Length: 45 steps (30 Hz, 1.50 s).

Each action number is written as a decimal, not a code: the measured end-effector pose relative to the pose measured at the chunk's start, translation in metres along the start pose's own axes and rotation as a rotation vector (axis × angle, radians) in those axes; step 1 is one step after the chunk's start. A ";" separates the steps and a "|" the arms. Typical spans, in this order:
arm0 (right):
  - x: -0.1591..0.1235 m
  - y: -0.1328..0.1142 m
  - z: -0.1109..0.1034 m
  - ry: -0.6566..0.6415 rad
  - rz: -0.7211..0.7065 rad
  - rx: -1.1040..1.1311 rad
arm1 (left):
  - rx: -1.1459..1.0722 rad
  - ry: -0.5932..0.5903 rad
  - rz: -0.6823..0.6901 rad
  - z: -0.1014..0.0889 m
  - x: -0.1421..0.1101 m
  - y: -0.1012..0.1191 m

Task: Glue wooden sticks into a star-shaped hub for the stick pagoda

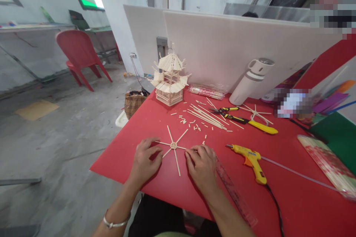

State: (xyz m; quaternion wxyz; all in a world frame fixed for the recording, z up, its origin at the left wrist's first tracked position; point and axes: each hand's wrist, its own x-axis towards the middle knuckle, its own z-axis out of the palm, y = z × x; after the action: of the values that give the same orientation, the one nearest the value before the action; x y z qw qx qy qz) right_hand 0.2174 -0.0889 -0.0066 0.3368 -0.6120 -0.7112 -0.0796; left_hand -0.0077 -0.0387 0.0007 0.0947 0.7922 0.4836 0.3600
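Note:
A six-spoked frame of thin wooden sticks [173, 145] lies on the red tabletop, with a small ring of short pieces at its middle. My left hand [147, 158] is curled at its left side, fingertips at the ends of the left spokes. Opposite, my right hand [202, 163] pinches the end of the right spoke. Beside my right hand lies a clear ruler [235, 189], partly under the forearm. Farther right rests a yellow glue gun [251, 159] with a glue stick in its back.
Behind the frame are loose sticks [207, 116], cut bits, pliers [224, 111] and a yellow-handled cutter [250, 122]. A stick pagoda [170, 79], a white thermos [250, 81] and another stick star [255, 112] stand or lie farther back. Bagged sticks [326, 166] lie at right.

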 end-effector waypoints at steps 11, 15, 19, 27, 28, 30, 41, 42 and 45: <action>-0.002 0.002 0.002 -0.030 0.032 -0.001 | 0.001 0.002 0.009 0.000 -0.001 -0.001; -0.003 0.005 0.003 -0.017 0.076 -0.064 | -0.002 0.003 0.021 -0.001 0.000 0.000; -0.003 0.009 0.004 -0.031 0.101 -0.120 | 0.029 -0.005 0.056 -0.002 0.000 0.004; -0.002 0.011 0.004 -0.021 0.111 -0.110 | 0.185 -0.017 0.118 -0.003 -0.013 0.006; -0.002 0.011 0.004 -0.021 0.112 -0.109 | 0.197 -0.013 0.115 -0.003 -0.015 0.005; -0.002 0.011 0.004 -0.023 0.107 -0.107 | 0.212 0.000 0.100 -0.005 -0.018 0.003; -0.002 0.013 0.000 -0.014 0.079 -0.075 | 0.202 0.017 0.042 -0.005 -0.016 0.003; -0.002 0.013 0.000 -0.011 0.068 -0.075 | 0.196 0.019 0.040 -0.005 -0.016 0.004; -0.002 0.014 0.000 -0.007 0.042 -0.075 | 0.185 0.028 0.022 -0.005 -0.017 0.004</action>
State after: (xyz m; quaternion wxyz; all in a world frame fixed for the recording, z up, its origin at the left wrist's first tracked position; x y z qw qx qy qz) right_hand 0.2308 -0.0875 -0.0121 0.3125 -0.6391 -0.6960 -0.0971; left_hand -0.0123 -0.0562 -0.0019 0.0104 0.7976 0.5076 0.3256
